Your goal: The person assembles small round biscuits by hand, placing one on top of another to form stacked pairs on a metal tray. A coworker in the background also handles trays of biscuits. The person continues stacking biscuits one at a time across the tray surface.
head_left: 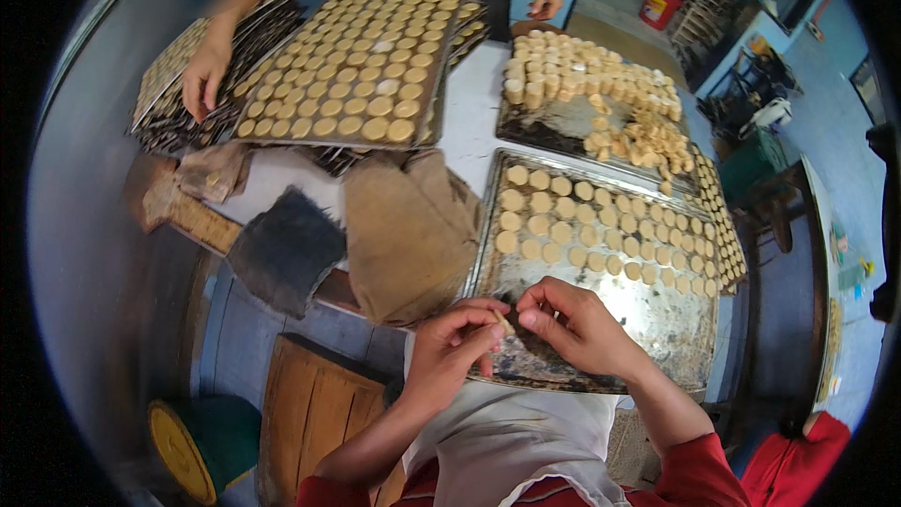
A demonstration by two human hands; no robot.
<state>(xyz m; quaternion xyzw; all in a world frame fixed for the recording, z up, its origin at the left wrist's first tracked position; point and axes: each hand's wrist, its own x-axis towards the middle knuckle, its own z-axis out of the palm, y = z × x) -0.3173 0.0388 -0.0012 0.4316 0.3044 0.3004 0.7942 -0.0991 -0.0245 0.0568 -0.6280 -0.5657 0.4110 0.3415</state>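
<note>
My left hand (460, 343) is closed, pinching a small pale dough disc (505, 322) edge-on between thumb and fingers. Close beside it, my right hand (577, 327) has its fingers curled in a pinch; whatever they may hold is too small to make out. Both hands are over the near left part of a worn metal baking tray (648, 338). Rows of flat round dough discs (563, 209) lie across the tray's far half, and its near half shows bare, stained metal.
Behind it, another tray (540, 129) carries stacked dough rounds (582, 66) and a heap of dough scraps (648, 141). A co-worker's hand (206, 75) is by stacked trays of discs (347, 66). Brown cloth (404, 235) and dark cloth (287, 249) hang over the table's edge.
</note>
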